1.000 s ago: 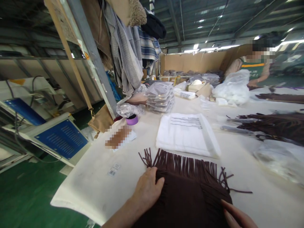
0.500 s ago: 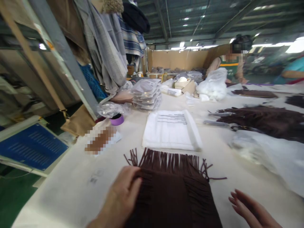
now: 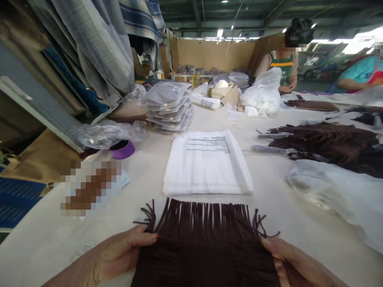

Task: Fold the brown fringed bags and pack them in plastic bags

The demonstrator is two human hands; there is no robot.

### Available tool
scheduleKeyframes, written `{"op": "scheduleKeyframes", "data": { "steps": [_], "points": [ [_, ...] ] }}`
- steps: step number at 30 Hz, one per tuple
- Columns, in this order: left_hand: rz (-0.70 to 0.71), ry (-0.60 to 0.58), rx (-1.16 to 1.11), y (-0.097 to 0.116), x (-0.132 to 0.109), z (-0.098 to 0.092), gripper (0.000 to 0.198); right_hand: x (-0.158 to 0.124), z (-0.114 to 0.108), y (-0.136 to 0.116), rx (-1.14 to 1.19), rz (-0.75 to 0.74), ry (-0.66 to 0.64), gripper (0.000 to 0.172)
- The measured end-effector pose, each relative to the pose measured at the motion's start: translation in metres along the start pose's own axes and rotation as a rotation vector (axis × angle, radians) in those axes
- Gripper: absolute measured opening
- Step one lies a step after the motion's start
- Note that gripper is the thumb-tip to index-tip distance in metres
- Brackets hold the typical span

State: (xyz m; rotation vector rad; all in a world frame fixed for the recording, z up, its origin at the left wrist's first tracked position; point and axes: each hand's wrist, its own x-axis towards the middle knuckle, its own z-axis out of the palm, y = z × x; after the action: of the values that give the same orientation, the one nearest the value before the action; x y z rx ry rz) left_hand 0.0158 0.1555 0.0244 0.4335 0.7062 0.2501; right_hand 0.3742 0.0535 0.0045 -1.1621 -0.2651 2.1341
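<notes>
— Both hands have closed in since a second ago: left hand (image 3: 119, 251) and right hand (image 3: 287, 259) now pinch the brown fringed cloth (image 3: 206, 247) at its sides.
— Where's it lying?
— Flat on the table (image 3: 284, 211), just short of the white bag stack (image 3: 206, 163)

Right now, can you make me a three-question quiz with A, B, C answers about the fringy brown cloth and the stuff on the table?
1. Where is the stack of white bags?
A. Just beyond the fringe of the brown cloth
B. Under the purple tape roll
C. On the floor

2. What colour is the fringed cloth?
A. Yellow
B. Dark brown
C. Pink

3. What are the left hand and right hand doing?
A. Both up in the air
B. Each at one side edge of the cloth
C. Both on the white bags

Answers: 1 A, the stack lies on the table right past the fringe tips. 2 B, it is dark brown all over. 3 B, each hand's fingers rest on one side edge of the cloth.
</notes>
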Motion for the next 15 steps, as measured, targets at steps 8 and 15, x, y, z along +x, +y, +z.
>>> {"op": "scheduleKeyframes", "data": {
  "steps": [8, 15],
  "points": [
    [-0.267, -0.272, -0.050, 0.023, 0.054, -0.001, 0.050, 0.046, 0.018, -0.032, -0.008, 0.150, -0.341, 0.047],
    [-0.251, -0.330, -0.095, 0.032, 0.085, 0.014, 0.061, 0.064, 0.036, -0.051, -0.052, 0.166, -0.444, 0.059]
  ]
}}
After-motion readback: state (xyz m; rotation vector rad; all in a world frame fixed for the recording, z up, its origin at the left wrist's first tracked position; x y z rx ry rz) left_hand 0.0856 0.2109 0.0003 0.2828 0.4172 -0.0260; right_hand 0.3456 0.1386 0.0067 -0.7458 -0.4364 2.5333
